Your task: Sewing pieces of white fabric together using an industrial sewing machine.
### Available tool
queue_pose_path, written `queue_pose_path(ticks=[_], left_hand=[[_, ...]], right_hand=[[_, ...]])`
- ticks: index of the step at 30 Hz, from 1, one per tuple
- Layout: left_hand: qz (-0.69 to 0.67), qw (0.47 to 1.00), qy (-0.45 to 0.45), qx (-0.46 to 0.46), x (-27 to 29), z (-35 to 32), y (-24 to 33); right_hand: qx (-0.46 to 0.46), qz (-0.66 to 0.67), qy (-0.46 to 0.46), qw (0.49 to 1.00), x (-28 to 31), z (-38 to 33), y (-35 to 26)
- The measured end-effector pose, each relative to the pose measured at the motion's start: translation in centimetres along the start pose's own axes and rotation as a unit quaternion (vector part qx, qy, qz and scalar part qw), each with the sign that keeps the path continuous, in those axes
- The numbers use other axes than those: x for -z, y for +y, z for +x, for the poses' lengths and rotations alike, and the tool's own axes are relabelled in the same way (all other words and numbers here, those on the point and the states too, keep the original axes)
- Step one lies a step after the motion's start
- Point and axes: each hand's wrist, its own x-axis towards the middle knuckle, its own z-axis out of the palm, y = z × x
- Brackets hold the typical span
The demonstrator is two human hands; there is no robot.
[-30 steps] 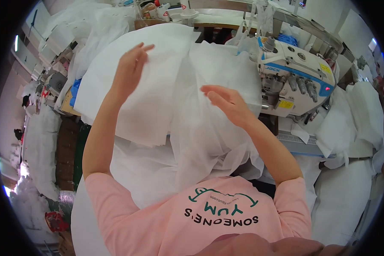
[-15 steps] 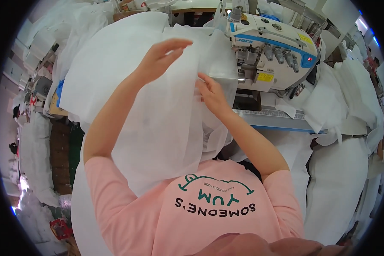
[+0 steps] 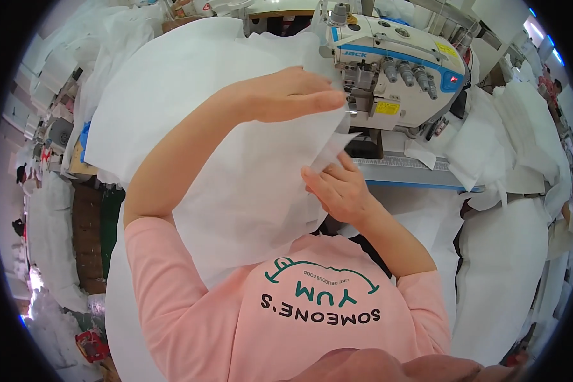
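A large sheet of thin white fabric (image 3: 153,102) spreads over the table and hangs down in front of me. My left hand (image 3: 286,95) stretches across its upper right part, fingers extended to the right and nothing seen in them; whether it presses on the cloth I cannot tell. Lower down, my right hand (image 3: 342,192) pinches the fabric's right edge between thumb and fingers. A small corner of cloth sticks up just above those fingers. Right beside both hands stands a white and blue overlock sewing machine (image 3: 395,70), its needle area close to my left fingertips.
A ruler strip (image 3: 401,167) runs along the machine's front edge, with a white scrap (image 3: 420,154) on it. Piles of white cloth (image 3: 490,140) lie to the right. More white material (image 3: 118,51) is heaped at the far left. A red object (image 3: 90,345) sits low on the left.
My left hand has moved right and nearer, toward the machine. My right hand has come down and right, and now grips the fabric edge, which has shifted and folded up.
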Motion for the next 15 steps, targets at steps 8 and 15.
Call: queue_pose_path(ticks=[8, 15], left_hand=[[-0.006, 0.986, -0.139, 0.089, 0.6, 3.6, 5.3], [0.093, 0.994, 0.060, 0.016, 0.8, 3.2, 10.3]], right_hand=[[-0.081, -0.012, -0.019, 0.996, 2.9, -3.1, -0.7], [-0.163, 0.002, 0.136, 0.977, 2.7, -4.0, -1.0]])
